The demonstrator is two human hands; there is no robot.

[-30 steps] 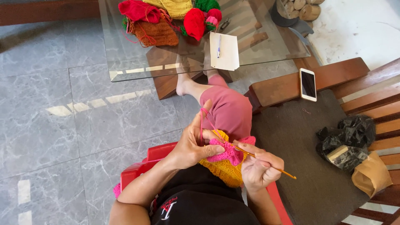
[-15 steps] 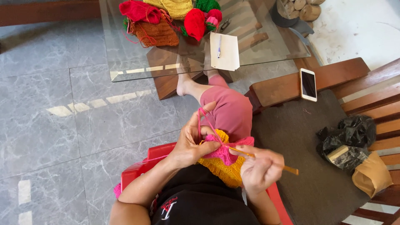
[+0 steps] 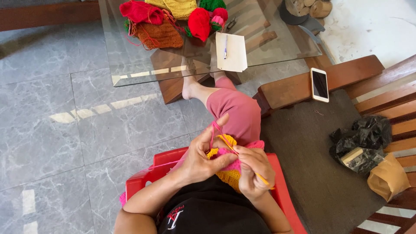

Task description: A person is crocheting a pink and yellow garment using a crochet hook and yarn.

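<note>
On grey marble floor [image 3: 86, 130], glass table [image 3: 277, 47], red chair [image 3: 143, 177]

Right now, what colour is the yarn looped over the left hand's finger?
Pink: the yarn runs over the left hand, shown in the head view.

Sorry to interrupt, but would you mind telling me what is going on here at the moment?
A person seated on a red plastic chair is crocheting. The left hand holds a pink and yellow crochet piece with pink yarn looped over its raised forefinger, while the right hand works a yellow crochet hook into the piece. Ahead, a glass table carries more red, orange and yellow knitted pieces, plus a paper with a pen. A phone lies on the wooden bench to the right.
</note>
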